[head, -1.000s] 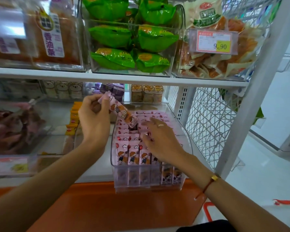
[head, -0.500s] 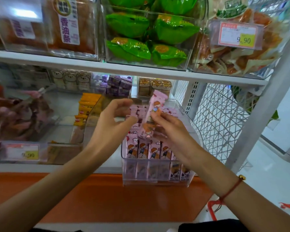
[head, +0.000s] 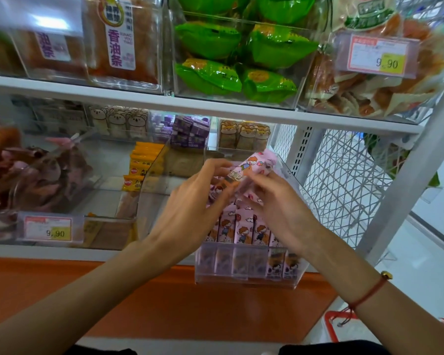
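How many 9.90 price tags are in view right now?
2. The upper price tag is at top right, above the white shelf; the lower price tag is at bottom left, below it. A blurred label at top left might be a third.

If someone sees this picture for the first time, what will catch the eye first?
First, the two hands in the middle: the left hand and the right hand together hold one pink snack packet above a clear bin filled with rows of matching packets. Next, the bright green bags on the upper shelf and the 9.90 price tag at top right.
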